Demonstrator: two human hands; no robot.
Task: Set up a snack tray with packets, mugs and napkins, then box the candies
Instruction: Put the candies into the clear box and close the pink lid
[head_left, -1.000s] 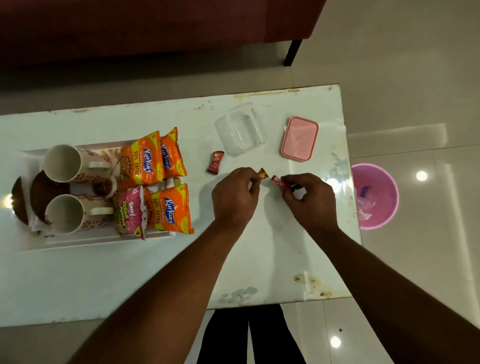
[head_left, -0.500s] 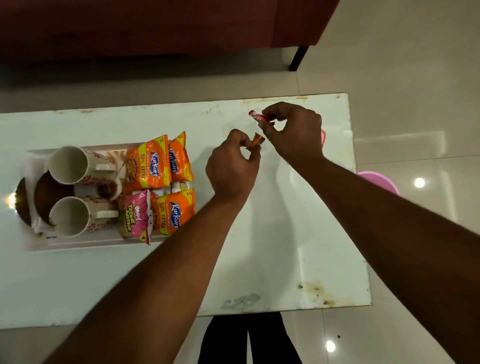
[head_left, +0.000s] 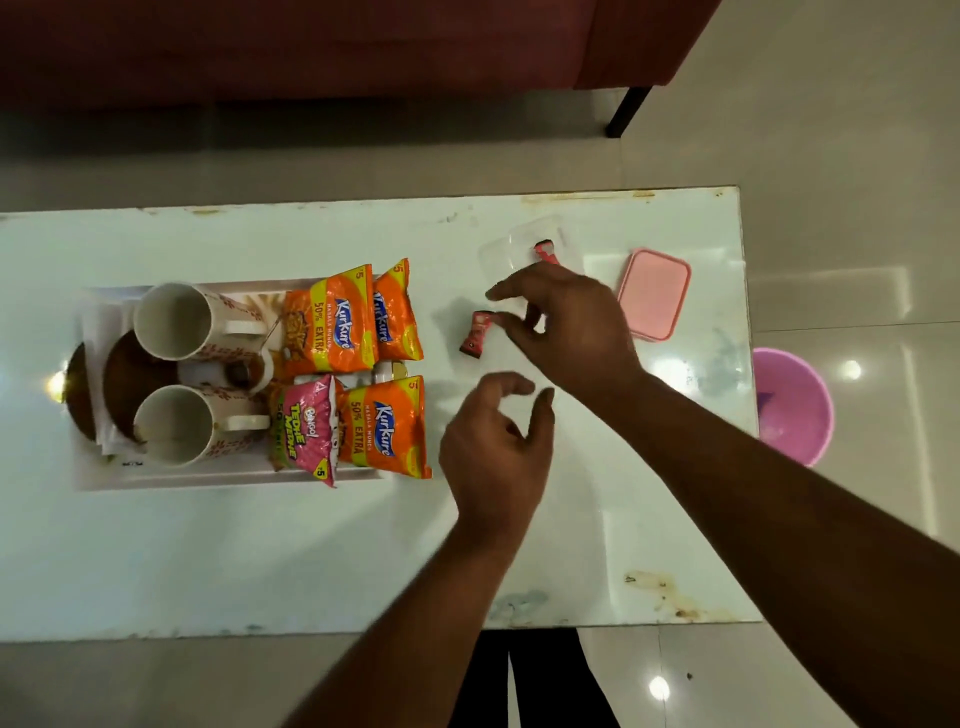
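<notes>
A clear plastic box (head_left: 519, 244) stands on the white table (head_left: 260, 545), with a red candy (head_left: 544, 251) showing inside it. Another red candy (head_left: 476, 332) lies on the table just left of my right hand (head_left: 566, 322), whose fingers are spread right beside it and hold nothing. My left hand (head_left: 493, 447) hovers nearer to me, open and empty. The pink lid (head_left: 653, 293) lies to the right of the box. On the left, the white tray (head_left: 234, 475) carries two mugs (head_left: 176, 322), several snack packets (head_left: 332, 327) and white napkins (head_left: 98, 332).
A pink bin (head_left: 795, 405) stands on the floor past the table's right edge. A dark red sofa (head_left: 337, 47) runs along the far side. Brown round coasters (head_left: 122, 384) lie under the napkins on the tray. Stains mark the table's near right corner.
Both hands held candies, carried them up to the clear box and let them go. The hands have drawn back toward me, and my right hand is now beside the candy on the table.
</notes>
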